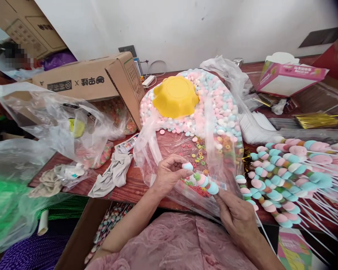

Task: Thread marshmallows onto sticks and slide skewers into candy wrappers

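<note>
Between the thumb and fingers of my left hand point(173, 172) is a small blue, pink and white marshmallow point(187, 166). My right hand point(236, 210) grips a marshmallow skewer point(205, 181), threaded with blue and pink marshmallows and a green gummy ring at its far end. The marshmallow in my left hand is close to that end; whether they touch I cannot tell. Beneath both hands lies a large clear plastic bag point(169, 144), spread on the table. Red gummy rings point(198, 190) lie under the skewer, and yellow, green and orange gummy rings point(199, 152) lie further back.
A yellow bowl point(176, 96) rests upside down on a heap of pastel marshmallows point(224, 101). Several finished skewers point(281, 180) are piled at right, sticks toward me. At left stand a cardboard box point(87, 77) and a grey cloth point(112, 174). A pink box point(291, 77) sits back right.
</note>
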`<state>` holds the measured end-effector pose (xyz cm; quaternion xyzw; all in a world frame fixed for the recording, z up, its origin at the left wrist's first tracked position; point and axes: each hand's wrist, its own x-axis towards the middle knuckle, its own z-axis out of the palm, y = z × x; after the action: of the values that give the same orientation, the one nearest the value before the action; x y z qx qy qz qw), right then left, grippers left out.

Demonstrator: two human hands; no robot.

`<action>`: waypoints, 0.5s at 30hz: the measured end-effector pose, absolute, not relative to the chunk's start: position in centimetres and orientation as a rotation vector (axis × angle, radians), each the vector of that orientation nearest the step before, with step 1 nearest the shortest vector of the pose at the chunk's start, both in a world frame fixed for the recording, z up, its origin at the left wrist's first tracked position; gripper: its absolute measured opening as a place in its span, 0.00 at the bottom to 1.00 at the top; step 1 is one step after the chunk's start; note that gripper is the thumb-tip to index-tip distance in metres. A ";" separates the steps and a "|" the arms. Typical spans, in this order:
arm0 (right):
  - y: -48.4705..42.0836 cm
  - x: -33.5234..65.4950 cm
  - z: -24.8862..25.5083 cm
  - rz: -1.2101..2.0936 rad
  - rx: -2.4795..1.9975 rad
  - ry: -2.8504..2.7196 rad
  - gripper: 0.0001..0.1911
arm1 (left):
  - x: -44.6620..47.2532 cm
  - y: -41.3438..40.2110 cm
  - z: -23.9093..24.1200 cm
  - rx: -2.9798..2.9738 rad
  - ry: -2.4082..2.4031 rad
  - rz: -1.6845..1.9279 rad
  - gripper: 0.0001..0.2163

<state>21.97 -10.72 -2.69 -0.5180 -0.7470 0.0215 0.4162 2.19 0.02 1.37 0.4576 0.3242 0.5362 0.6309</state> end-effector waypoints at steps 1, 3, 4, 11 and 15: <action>-10.8 21.9 -2.8 0.043 -1.315 -1.889 0.12 | 2.2 -0.1 1.3 1.108 0.739 1.251 0.13; -11.0 21.8 -2.8 0.015 -1.349 -1.903 0.12 | 2.2 -0.3 1.1 1.274 0.761 1.309 0.11; -11.1 21.7 -2.7 0.001 -1.363 -1.907 0.12 | 2.1 -0.4 1.0 1.374 0.784 1.343 0.10; -11.5 20.1 -1.8 0.093 -1.343 -1.866 0.09 | 2.1 -1.3 0.2 1.704 0.916 1.411 0.02; -11.2 19.4 -1.8 0.166 -1.330 -1.811 0.09 | 2.3 -1.5 -0.6 1.573 0.940 1.327 0.02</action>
<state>19.43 -11.23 -1.75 -0.5330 -0.7258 0.0664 0.4298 2.28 -1.46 -0.64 0.6292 0.3759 0.5309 0.4253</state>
